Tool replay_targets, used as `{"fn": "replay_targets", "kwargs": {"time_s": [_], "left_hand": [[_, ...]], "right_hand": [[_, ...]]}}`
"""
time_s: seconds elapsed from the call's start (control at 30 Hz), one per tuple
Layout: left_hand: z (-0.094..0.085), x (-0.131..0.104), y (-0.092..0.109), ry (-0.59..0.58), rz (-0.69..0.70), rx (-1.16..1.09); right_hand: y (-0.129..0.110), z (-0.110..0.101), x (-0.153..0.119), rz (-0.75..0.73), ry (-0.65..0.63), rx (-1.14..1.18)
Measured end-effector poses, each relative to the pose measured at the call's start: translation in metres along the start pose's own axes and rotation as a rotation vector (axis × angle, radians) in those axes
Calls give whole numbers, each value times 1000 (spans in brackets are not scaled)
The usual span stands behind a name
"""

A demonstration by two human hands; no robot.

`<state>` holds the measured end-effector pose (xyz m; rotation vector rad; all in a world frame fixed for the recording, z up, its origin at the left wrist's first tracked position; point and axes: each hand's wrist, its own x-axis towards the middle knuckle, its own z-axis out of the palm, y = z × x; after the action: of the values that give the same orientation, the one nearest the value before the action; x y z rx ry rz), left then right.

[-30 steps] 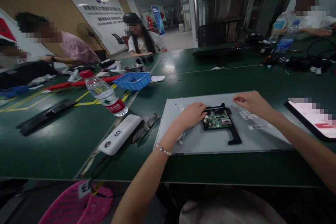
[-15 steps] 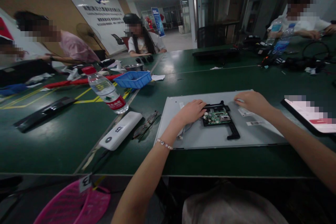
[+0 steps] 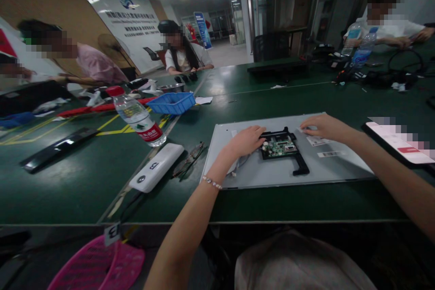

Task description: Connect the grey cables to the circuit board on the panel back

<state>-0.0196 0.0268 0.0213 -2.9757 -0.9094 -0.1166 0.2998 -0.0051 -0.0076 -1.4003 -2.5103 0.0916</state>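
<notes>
A grey flat panel (image 3: 272, 177) lies on the green table in front of me. On it rests a black plastic frame (image 3: 301, 164) with a green circuit board (image 3: 278, 146) set in it. My left hand (image 3: 246, 141) grips the frame's left edge, its fingertips and thumb reaching over that side. Pale cables (image 3: 238, 163) show partly beneath this hand. To the right of the frame, my right hand (image 3: 321, 127) is closed in a pinch low over the panel. Whatever is between its fingertips is too small to make out. White labels (image 3: 329, 154) are stuck nearby.
Left of the panel lie glasses (image 3: 188, 161), a white power bank (image 3: 157, 167) and a water bottle (image 3: 141, 120). Beyond them is a blue basket (image 3: 172, 103). A lit phone (image 3: 401, 142) lies at right. Several people sit around the table. A pink basket (image 3: 98, 263) stands below its edge.
My right hand has shifted slightly left, closer to the frame. My left hand keeps its place on the frame, and the view has moved slightly.
</notes>
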Motion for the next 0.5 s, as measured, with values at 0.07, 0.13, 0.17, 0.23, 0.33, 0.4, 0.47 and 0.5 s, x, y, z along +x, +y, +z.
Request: {"fn": "replay_targets", "kwargs": {"time_s": [0.07,0.13,0.17,0.23,0.33,0.4,0.47,0.5], "left_hand": [[0,0,0,1,6,6],[-1,-1,1,0,8,18],[-1,-1,2,-3,9,23],[-2,-1,2,-7,13,33],[-2,-1,3,-11,16,40],[-1,-1,4,-10,6,44],[-1,-1,4,-13,-1,46],[0,-1,4,-14,0,47]], "right_hand": [[-3,2,2,17,15,-85],[-6,4,3,40,44,-150],[-8,4,3,50,62,-163],[-12,6,4,62,95,-164],[-18,6,6,68,131,-149],[-22,5,7,84,167,-137],[-27,4,9,97,204,-117],[-30,3,10,99,217,-111]]}}
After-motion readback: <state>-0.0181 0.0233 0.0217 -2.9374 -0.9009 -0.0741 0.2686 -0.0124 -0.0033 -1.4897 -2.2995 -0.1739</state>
